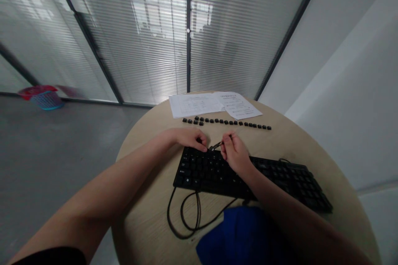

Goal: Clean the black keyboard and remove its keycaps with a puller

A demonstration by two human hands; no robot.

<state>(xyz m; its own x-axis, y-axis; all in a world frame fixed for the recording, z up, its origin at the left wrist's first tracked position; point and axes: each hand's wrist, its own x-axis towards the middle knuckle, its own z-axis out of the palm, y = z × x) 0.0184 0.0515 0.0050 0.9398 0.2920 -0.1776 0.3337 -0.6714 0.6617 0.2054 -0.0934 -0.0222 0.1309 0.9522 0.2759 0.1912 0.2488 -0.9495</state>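
Note:
A black keyboard [205, 169] lies on the round table, some of its far-row keys hidden by my hands. At its far left edge, my left hand [191, 137] is closed, curled fingers resting against the keyboard's edge. My right hand [234, 151] is closed around a slim dark keycap puller [215, 146], whose tip meets the keyboard's top row beside my left fingertips. Whether a keycap sits in that tip is too small to tell. Beyond my hands, several loose black keycaps [226, 122] form a long row, with a few doubled up at its left end.
Printed paper sheets [199, 105] lie at the far side of the wooden table [149, 140]. A black cable [183, 236] loops in front of the keyboard, near blue cloth [236, 236]. A blue and red basket [46, 98] stands on the floor at left, by the glass partition.

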